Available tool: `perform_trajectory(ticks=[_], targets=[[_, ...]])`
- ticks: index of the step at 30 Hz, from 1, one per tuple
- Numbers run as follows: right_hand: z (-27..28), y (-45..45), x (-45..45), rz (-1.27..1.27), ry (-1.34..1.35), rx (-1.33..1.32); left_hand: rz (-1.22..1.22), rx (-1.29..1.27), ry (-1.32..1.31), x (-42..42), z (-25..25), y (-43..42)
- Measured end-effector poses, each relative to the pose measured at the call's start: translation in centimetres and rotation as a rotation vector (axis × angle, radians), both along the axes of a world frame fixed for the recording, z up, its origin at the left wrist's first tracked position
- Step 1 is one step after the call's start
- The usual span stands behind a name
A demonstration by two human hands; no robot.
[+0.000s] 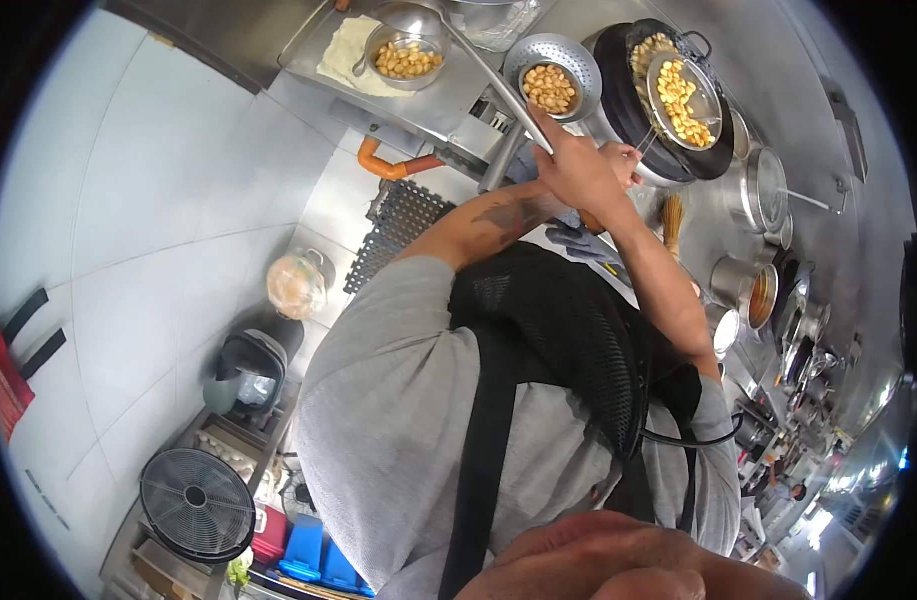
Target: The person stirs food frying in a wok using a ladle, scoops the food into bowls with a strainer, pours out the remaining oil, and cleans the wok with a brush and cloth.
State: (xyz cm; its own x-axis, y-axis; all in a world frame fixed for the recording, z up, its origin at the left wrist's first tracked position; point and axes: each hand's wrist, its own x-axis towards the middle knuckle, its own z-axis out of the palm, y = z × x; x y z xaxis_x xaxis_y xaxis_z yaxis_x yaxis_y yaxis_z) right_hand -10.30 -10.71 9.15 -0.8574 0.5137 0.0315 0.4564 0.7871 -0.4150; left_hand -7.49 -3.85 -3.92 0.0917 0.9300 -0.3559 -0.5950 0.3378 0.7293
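Two hands worked close together, the forearms crossed; whether they touched could not be told. The left hand [623, 165] was closed on the handle of one wire strainer [685, 103], which held pale golden, nut-like pieces over one black wok [619, 84] at the far right. More pieces showed beside it inside the wok. The right hand [576, 168] was clamped on the handle of one long ladle [410, 19], its head by a steel bowl [378, 42] at the far left.

Two vessels of similar pieces stood left of the wok: that bowl, beside one flat pale sheet [344, 56], and one perforated colander [575, 62]. One bamboo brush [671, 222] lay right of the hands, and one pot [730, 283] of orange-brown contents stood farther right.
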Motion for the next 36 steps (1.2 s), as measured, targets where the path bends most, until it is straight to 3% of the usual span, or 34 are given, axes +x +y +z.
perform_trajectory(ticks=[1, 3, 4, 5, 6, 7, 9, 10, 12, 15, 17, 19, 22, 24, 26, 29, 31, 32, 34, 36], targets=[[0.5, 0.2, 0.7, -0.013, 0.012, 0.000, -0.013, 0.000, 0.012, 0.1, -0.2, -1.0], [2.8, 0.6, 2.5, -0.223, 0.073, -0.754, 0.181, 0.262, -0.376, -0.4, -0.7, -3.6], [4.0, 0.5, 4.0, -0.242, 0.098, -0.749, 0.226, 0.351, -0.507, -1.0, -0.7, -4.5], [5.5, 0.2, 6.1, -0.317, 0.241, -0.975, 0.047, 0.658, -0.476, -2.0, 0.3, -5.0], [7.0, -0.3, 8.5, -0.392, 0.406, -1.188, -0.036, 0.650, -0.314, -2.3, 1.5, -4.6], [8.4, -0.8, 11.0, -0.415, 0.489, -1.203, -0.124, 0.652, -0.150, -2.6, 2.5, -4.1], [9.9, -0.7, 16.2, -0.524, 0.629, -1.136, -0.088, 0.152, 0.148, -2.3, 5.7, -1.2], [9.7, -0.6, 18.8, -0.581, 0.696, -1.100, -0.082, -0.067, 0.140, -2.1, 6.5, 0.3], [11.0, -0.5, 21.9, -0.760, 0.764, -0.930, -0.294, 0.046, 0.061, -3.6, 4.0, 5.0], [9.7, 2.0, 27.5, -0.856, 0.753, -0.696, -0.072, -0.031, 0.335, -1.1, 9.7, 0.8], [8.1, 2.6, 30.5, -1.020, 0.410, -0.337, -0.090, -0.061, 0.284, -1.6, 8.8, 1.1], [7.6, 3.1, 31.3, -1.051, 0.369, -0.304, -0.110, -0.075, 0.331, -1.6, 8.4, 0.5], [6.7, 6.4, 31.2, -0.957, 0.303, 0.029, -0.124, 0.008, 0.309, -1.3, 11.1, 2.1], [6.3, 7.2, 28.8, -1.009, 0.322, 0.118, -0.099, 0.020, 0.456, -0.4, 13.1, 0.6], [6.8, 8.1, 26.3, -1.059, 0.311, 0.037, -0.077, 0.104, 0.426, 0.0, 11.3, 1.4], [3.8, 11.5, 25.2, -1.085, 0.361, 0.145, -0.001, 0.133, 0.357, 0.6, 10.0, 1.2], [2.8, 14.4, 25.4, -0.831, 0.706, -0.860, -0.057, 0.026, 0.450, 0.5, 10.4, 0.8], [2.2, 15.3, 25.1, -0.851, 0.749, -0.985, -0.088, -0.039, 0.494, 0.3, 10.4, 0.1], [3.0, 16.3, 24.9, -0.623, 1.274, -1.923, -0.131, -0.089, 0.525, -0.3, 9.2, -0.6], [4.2, 15.3, 24.5, -0.671, 1.375, -1.974, -0.032, -0.162, 0.182, -1.4, 6.0, 0.6]])
